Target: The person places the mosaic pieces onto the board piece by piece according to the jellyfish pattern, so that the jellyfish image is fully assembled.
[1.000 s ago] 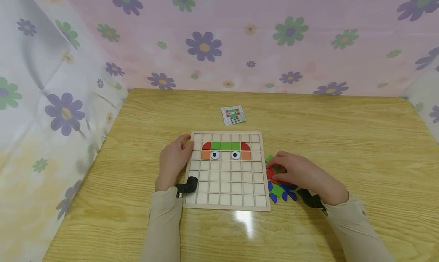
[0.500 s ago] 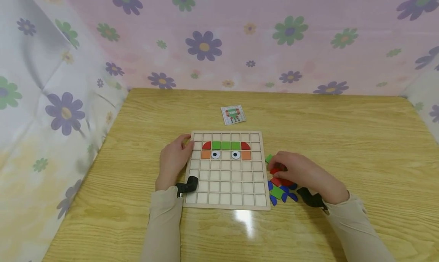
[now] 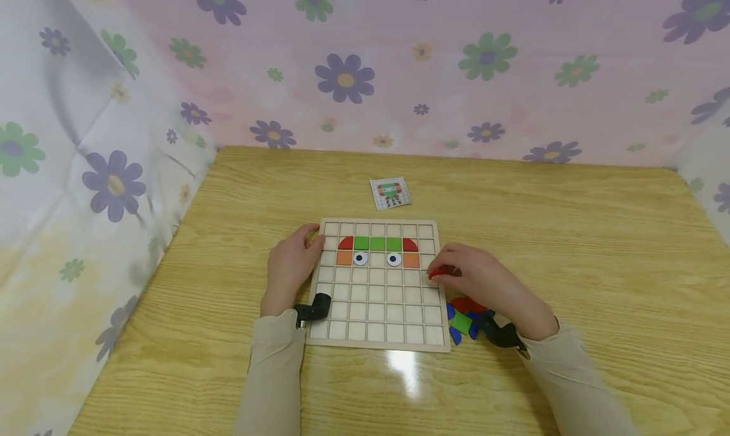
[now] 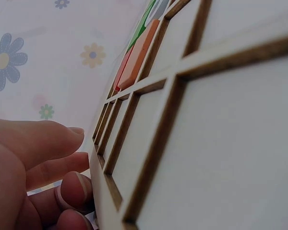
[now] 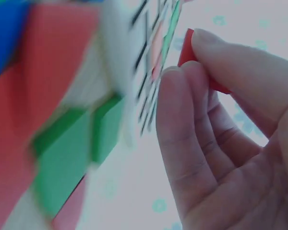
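Note:
My right hand (image 3: 487, 284) pinches a red tile (image 5: 186, 50) between thumb and fingers, over the right edge of the wooden grid board (image 3: 376, 328). At the board's upper left side my left hand (image 3: 291, 265) holds the rim, its thumb at the edge and its other fingers bent against the side. Set in the grid are several green squares (image 3: 377, 243), two red rounded corner tiles (image 3: 410, 244), two orange squares (image 3: 411, 260) and two round eye tiles (image 3: 394, 258). The lower rows show bare wood.
Loose red pieces (image 3: 467, 305), a green square (image 3: 461, 322) and blue pieces (image 3: 455, 336) lie beside the board's lower right side, partly under my right wrist. A small picture card (image 3: 390, 192) with a coloured grid figure lies behind the board on the wooden table (image 3: 536, 214).
My right hand has moved left and up from the loose pieces to the board's right edge, carrying the red tile. My left hand stays at the left rim.

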`<move>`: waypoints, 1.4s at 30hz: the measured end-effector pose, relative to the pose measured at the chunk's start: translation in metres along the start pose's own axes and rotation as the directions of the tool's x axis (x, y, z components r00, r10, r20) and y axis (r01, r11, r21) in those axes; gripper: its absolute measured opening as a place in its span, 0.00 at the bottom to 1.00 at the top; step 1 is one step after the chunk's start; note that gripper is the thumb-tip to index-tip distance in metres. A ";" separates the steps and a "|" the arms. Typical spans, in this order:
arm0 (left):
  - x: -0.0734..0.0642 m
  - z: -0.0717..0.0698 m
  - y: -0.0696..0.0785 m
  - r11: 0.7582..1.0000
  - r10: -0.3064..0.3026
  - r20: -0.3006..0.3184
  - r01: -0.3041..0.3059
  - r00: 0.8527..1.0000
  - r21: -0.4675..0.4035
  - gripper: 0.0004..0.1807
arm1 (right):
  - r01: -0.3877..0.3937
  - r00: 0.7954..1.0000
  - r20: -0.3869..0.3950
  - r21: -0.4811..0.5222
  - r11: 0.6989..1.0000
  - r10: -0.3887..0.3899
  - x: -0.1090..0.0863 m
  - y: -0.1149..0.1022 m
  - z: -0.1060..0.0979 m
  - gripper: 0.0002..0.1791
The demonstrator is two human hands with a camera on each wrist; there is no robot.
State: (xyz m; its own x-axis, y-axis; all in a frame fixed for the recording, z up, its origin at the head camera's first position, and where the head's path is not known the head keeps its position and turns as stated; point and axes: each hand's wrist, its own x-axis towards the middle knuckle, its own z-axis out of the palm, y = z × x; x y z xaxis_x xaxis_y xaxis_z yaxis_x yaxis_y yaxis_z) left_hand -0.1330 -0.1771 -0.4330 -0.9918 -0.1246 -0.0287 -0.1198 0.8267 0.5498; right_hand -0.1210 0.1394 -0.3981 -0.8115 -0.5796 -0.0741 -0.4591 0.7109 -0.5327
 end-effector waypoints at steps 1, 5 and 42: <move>0.000 0.000 0.000 1.000 -0.001 0.001 0.001 1.000 -0.003 0.20 | 0.025 1.000 -0.007 -0.008 1.000 -0.025 0.003 -0.003 0.000 0.05; 0.001 0.001 -0.001 1.000 -0.002 0.000 0.002 1.000 -0.009 0.20 | 0.055 0.998 0.003 -0.016 0.998 -0.055 0.017 -0.014 0.002 0.07; 0.000 -0.001 0.001 1.000 0.008 -0.023 -0.008 1.000 0.019 0.20 | 0.184 0.976 -0.071 -0.242 0.953 -0.206 0.089 -0.099 0.068 0.03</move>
State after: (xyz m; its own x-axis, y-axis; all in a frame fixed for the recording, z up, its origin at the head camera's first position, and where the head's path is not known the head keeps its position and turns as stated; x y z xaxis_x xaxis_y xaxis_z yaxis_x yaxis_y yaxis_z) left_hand -0.1331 -0.1769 -0.4317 -0.9914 -0.1307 -0.0050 -0.1132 0.8381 0.5337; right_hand -0.1231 -0.0095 -0.4088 -0.7230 -0.6840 0.0971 -0.6739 0.6672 -0.3174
